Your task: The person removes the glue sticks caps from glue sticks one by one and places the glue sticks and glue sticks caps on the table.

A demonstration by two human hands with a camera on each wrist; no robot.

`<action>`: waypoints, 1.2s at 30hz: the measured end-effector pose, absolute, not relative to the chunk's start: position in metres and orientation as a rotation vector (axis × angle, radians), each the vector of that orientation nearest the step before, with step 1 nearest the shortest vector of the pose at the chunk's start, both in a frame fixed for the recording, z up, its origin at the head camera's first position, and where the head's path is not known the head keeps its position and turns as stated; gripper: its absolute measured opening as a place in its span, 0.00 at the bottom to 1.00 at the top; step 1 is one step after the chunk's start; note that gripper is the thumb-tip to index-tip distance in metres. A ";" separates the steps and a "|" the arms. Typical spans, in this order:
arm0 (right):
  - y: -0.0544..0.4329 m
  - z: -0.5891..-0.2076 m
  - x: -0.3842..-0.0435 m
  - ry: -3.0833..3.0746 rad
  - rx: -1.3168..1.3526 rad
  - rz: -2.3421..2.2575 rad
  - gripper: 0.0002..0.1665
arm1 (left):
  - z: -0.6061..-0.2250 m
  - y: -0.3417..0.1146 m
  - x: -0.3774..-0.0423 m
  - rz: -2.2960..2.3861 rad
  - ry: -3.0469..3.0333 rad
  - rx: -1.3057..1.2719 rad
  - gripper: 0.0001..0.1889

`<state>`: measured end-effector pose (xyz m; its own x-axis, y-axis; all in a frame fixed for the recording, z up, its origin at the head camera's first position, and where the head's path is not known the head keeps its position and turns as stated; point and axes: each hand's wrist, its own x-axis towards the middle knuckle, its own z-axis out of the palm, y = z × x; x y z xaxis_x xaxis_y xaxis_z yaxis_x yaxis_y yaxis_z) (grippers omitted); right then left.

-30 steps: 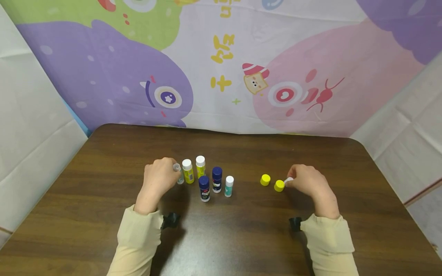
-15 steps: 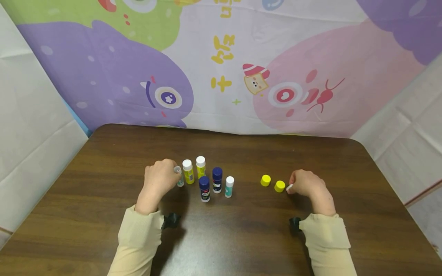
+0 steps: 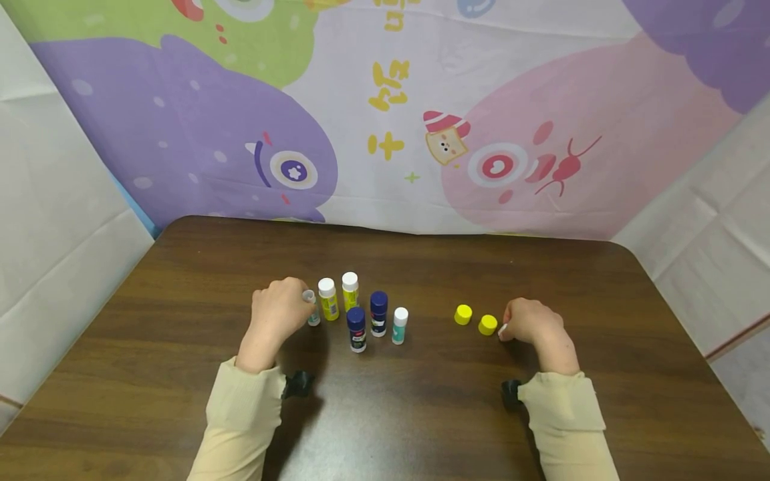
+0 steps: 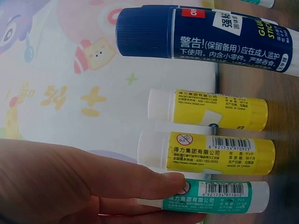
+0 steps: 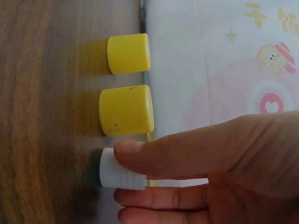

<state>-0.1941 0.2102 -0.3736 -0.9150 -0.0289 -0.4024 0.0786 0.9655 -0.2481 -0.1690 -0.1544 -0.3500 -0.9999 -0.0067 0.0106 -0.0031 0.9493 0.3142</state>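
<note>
My left hand (image 3: pixel 278 310) grips a teal-and-white glue stick (image 4: pixel 224 196) between thumb and fingers. It is upright with its cap off, at the left end of a group of glue sticks. Beside it stand two yellow glue sticks (image 3: pixel 329 304) with white tops. On the right, my right hand (image 3: pixel 532 322) pinches a small white cap (image 5: pixel 111 169), its rim right at the tabletop. Next to that cap sit two yellow caps, one nearer (image 5: pixel 126 109) and one farther (image 5: pixel 129 53). Most of the white cap is hidden from the head camera by my fingers.
Two dark blue glue sticks (image 3: pixel 357 331) and another teal one with a white cap (image 3: pixel 400 326) stand right of the yellow ones. All are on a brown wooden table (image 3: pixel 421 414). A printed cloth (image 3: pixel 385 194) hangs behind its far edge.
My right hand has come down slightly toward me, and the white cap has gone from tilted to set at the table beside the yellow caps. The glue stick in my left hand has lowered slightly.
</note>
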 end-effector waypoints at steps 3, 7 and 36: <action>0.210 -0.375 -0.194 2.700 0.043 -0.349 0.11 | -0.351 -0.155 -0.169 -0.498 -3.092 0.012 0.10; 0.211 -0.376 -0.194 2.693 0.046 -0.338 0.11 | -0.352 -0.155 -0.169 -0.498 -3.098 0.016 0.11; 0.182 -0.337 -0.171 3.101 -0.269 -0.292 0.27 | -0.356 -0.155 -0.172 -0.486 -3.124 0.038 0.08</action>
